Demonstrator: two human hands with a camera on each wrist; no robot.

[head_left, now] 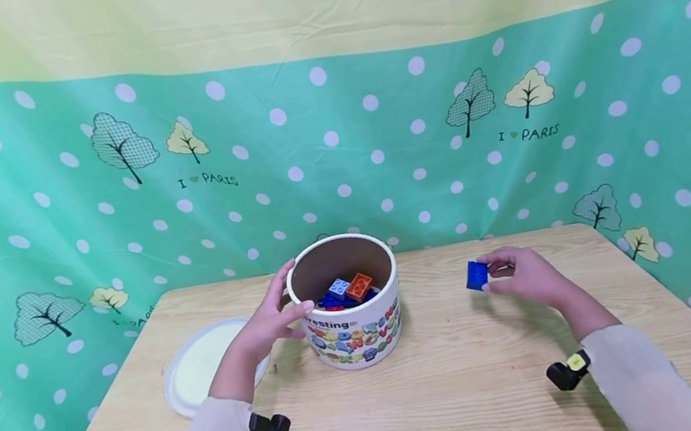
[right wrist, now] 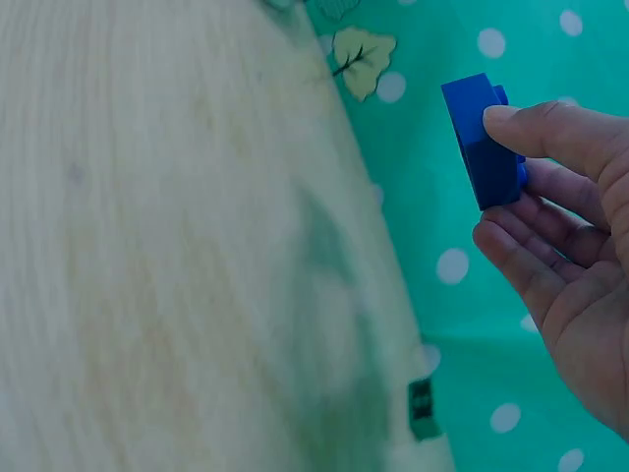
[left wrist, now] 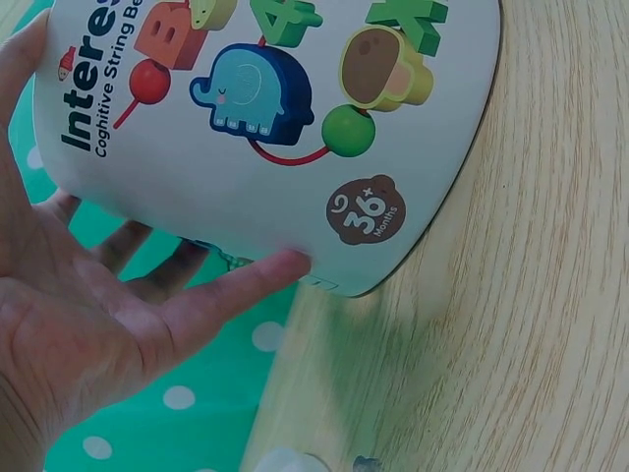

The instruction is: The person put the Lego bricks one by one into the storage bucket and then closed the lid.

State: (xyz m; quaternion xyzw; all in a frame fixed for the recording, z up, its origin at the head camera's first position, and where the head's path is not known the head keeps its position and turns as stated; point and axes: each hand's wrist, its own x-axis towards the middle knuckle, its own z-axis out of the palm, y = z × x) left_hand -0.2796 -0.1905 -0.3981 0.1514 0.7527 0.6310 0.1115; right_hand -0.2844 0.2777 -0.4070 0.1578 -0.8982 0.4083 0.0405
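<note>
A white round bucket (head_left: 355, 331) with printed coloured letters stands upright on the table. My left hand (head_left: 270, 318) holds its left side, the thumb at the rim and other fingers spread along the wall. In the left wrist view the bucket's printed side (left wrist: 246, 187) shows an elephant and beads. Inside lie several toy building bricks, among them a light blue brick (head_left: 340, 289) and an orange brick (head_left: 360, 286). Right of the bucket, my right hand (head_left: 525, 277) pinches a blue brick (head_left: 476, 275) between thumb and fingers, above the table. The brick's studs (right wrist: 522, 172) face the palm.
A white round lid (head_left: 196, 367) lies on the wooden table (head_left: 431, 413), left of the bucket and partly behind the left forearm. A green dotted cloth (head_left: 340, 179) hangs behind and at the sides. In the right wrist view a small dark green object (right wrist: 424, 409) sits by the table edge.
</note>
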